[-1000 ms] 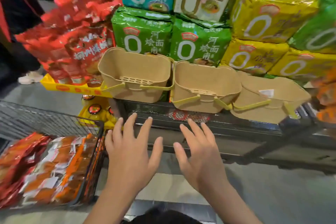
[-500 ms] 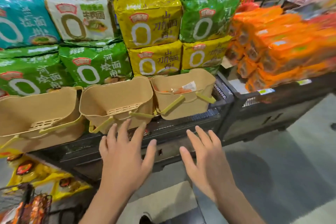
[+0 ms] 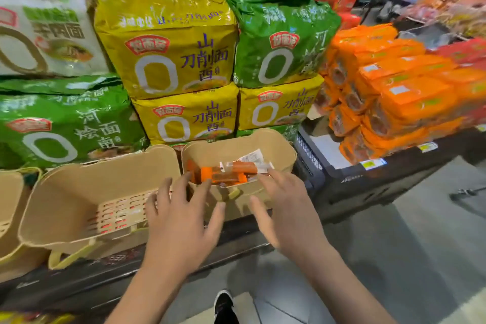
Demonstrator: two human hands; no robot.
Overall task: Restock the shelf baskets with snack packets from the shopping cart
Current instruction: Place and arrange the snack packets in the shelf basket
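Three tan plastic baskets stand in a row on the dark shelf edge. The right basket holds several orange snack packets. The middle basket has nothing in it, and only a corner of the left basket shows. My left hand hovers with spread fingers over the near rim of the right basket. My right hand is spread too, its fingertips at that basket's near right rim beside the packets. Neither hand holds anything. The shopping cart is out of view.
Big yellow noodle bags, green noodle bags and a white bag are stacked behind the baskets. Orange packs fill the dark shelf to the right. Grey floor lies at the right, with my shoe below.
My view has swung right, away from the cart and the red packets. Both hands have moved forward from below the shelf edge up to the right basket's near rim.
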